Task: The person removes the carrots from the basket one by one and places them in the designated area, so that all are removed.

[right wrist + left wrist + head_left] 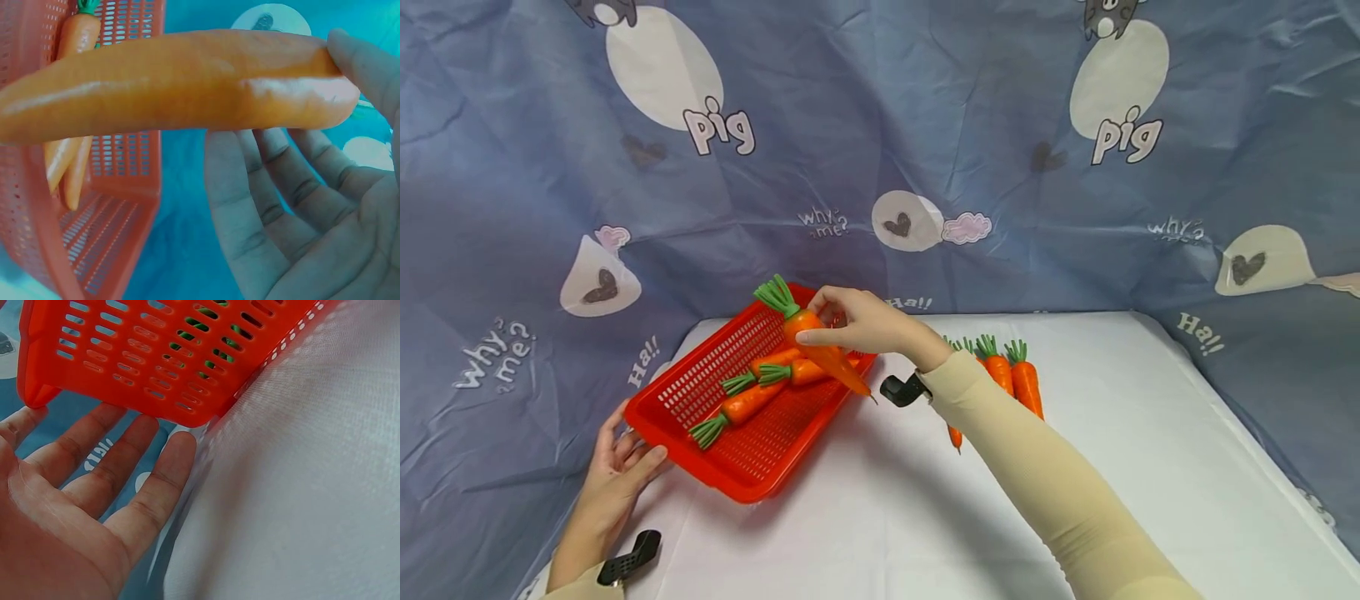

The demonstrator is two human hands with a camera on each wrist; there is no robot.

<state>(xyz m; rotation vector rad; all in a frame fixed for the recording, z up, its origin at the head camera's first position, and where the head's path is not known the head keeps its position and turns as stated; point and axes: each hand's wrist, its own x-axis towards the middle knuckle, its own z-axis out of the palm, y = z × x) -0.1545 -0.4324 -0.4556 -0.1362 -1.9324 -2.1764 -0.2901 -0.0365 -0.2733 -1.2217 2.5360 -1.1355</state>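
Observation:
My right hand (pixel 865 323) grips an orange carrot (pixel 827 360) with a green top, thumb on one side and fingers on the other. It holds the carrot above a red perforated basket (pixel 700 467). In the right wrist view the carrot (pixel 187 87) lies across the thumb and fingertips. Three more carrots (pixel 752 403) lie in the basket. My left hand (pixel 610 483) is at the basket's near-left corner. In the left wrist view its spread, fairly straight fingers (pixel 134 462) touch the basket's edge (pixel 144 409) at their tips.
Several carrots (pixel 1027 385) lie side by side on the white table cover (pixel 1120 433), partly behind my right forearm (pixel 1037 467). A blue printed cloth (pixel 820 167) stands behind the table and along its sides. Each wrist carries a black camera (pixel 904 390).

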